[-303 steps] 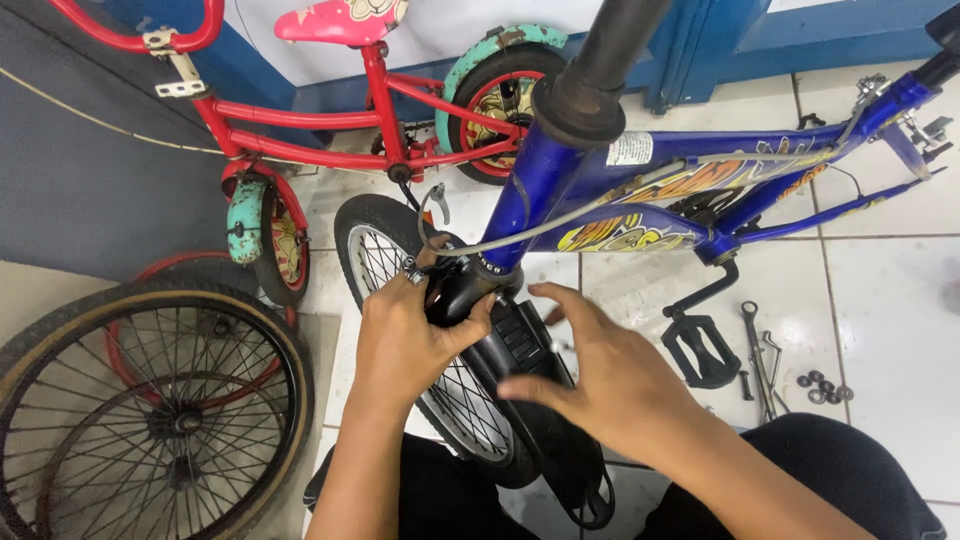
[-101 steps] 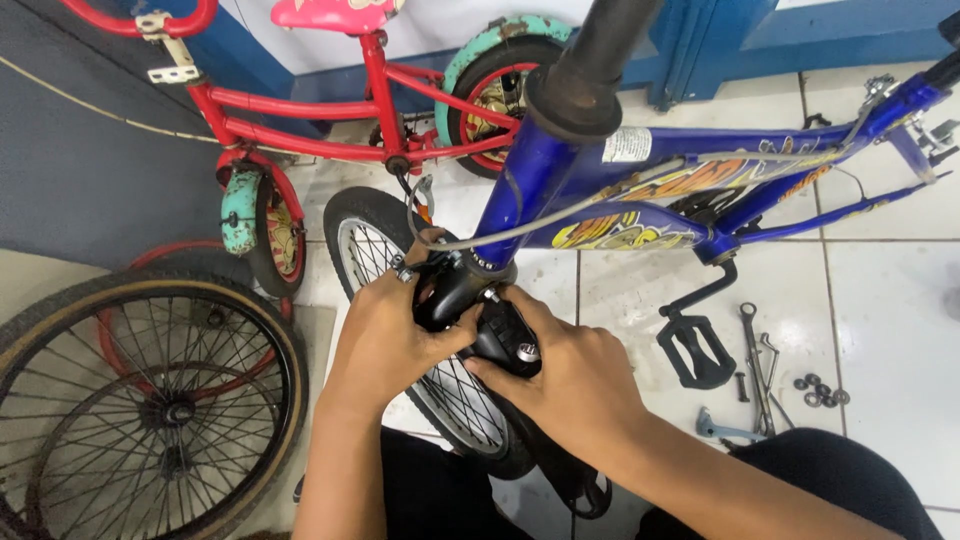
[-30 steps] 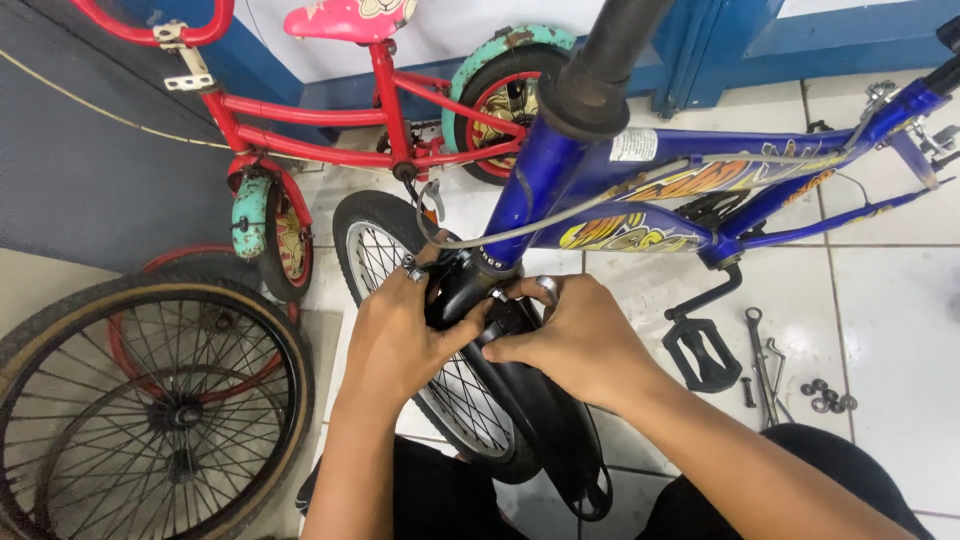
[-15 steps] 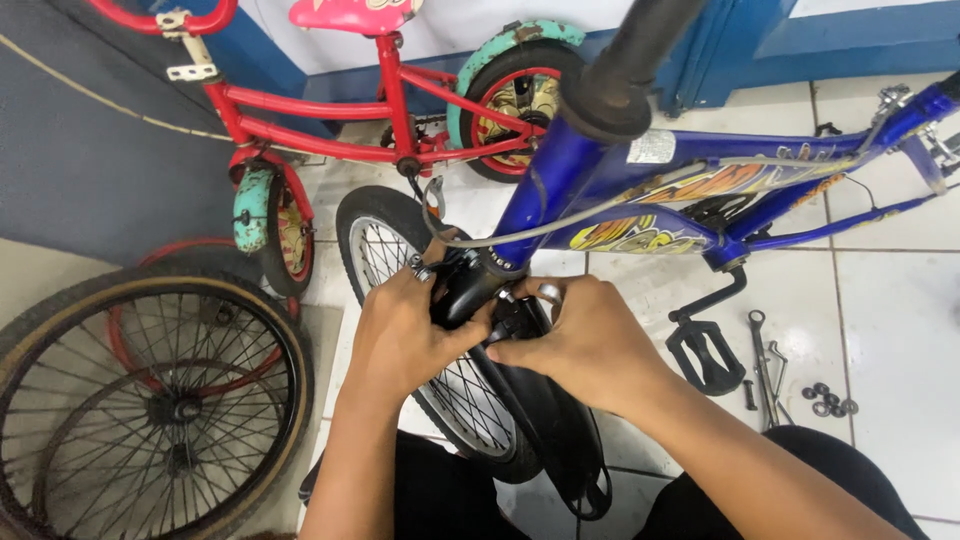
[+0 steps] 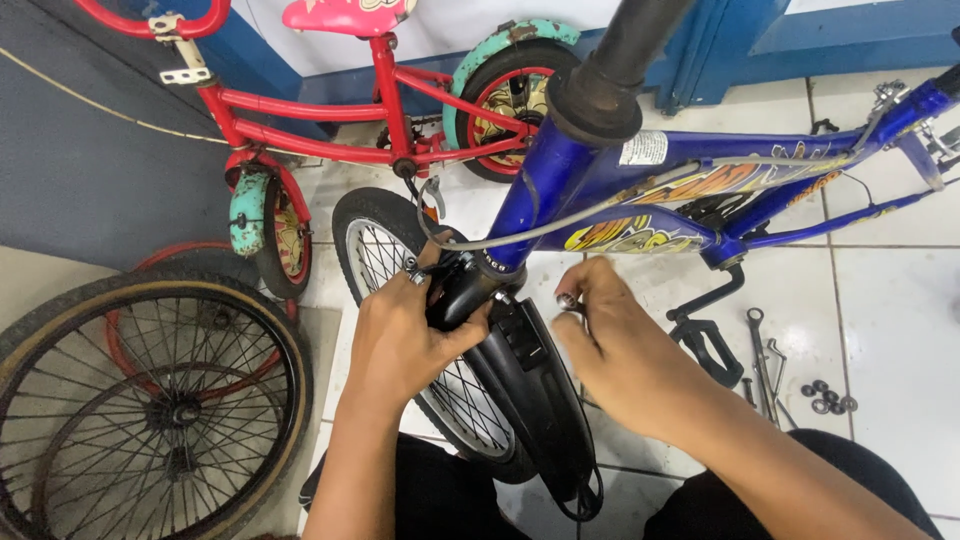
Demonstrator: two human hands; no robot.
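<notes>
Where the black front mudguard (image 5: 530,385) meets the fork crown of the blue bicycle (image 5: 640,190), the left hand (image 5: 400,340) is closed around the top of the mudguard, fingers wrapped on it and thumb pressing from the side, just above the front wheel (image 5: 400,290). The right hand (image 5: 625,345) is just beside it, not touching the mudguard; its fingertips pinch a small bolt (image 5: 568,299), a metal piece with a round head, and the other fingers are curled loosely. In my judgement the bolt could slip from this light pinch and roll on the white tiles (image 5: 880,300), because it is small and held only at the tips; also the mudguard may turn against the tyre if the left hand relaxes. On the floor to the right lie two wrenches (image 5: 760,345) and a few loose washers (image 5: 825,395), near the black pedal (image 5: 705,340). No box or tray is visible, so these small parts lie open on the tiles. Further left a red child bicycle (image 5: 330,110) stands, and loose spoked wheels (image 5: 150,400) lean beside it.
</notes>
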